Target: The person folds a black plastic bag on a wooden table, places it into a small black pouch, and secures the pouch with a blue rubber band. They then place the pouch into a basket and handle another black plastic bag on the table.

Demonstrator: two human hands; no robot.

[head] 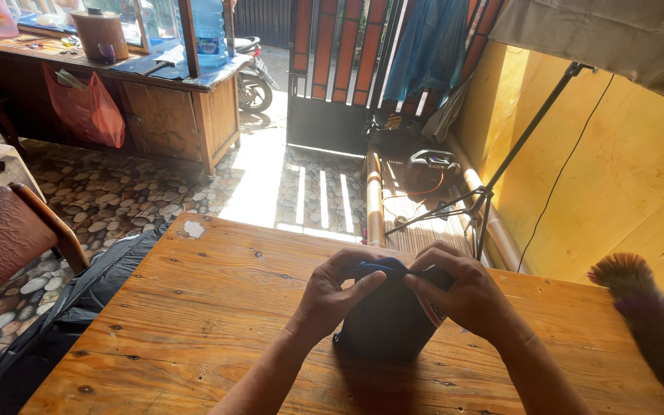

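The left hand (330,296) and the right hand (463,296) meet over a dark pouch (387,323) that stands upright on the wooden desk (217,307), near its middle. Each hand pinches the pouch's top edge between thumb and fingers, where a blue strip (382,267) runs along the rim. The pouch looks black or very dark blue, soft and boxy, with a patch of red and white showing at its right side under the right hand. What it holds cannot be seen.

At the desk's right end lies a fluffy duster (651,323), brown and purple. Further off, a counter (170,100) carries a large blue water bottle (209,31) and a brown lidded pot (100,32); a red plastic bag (86,107) hangs from its front.
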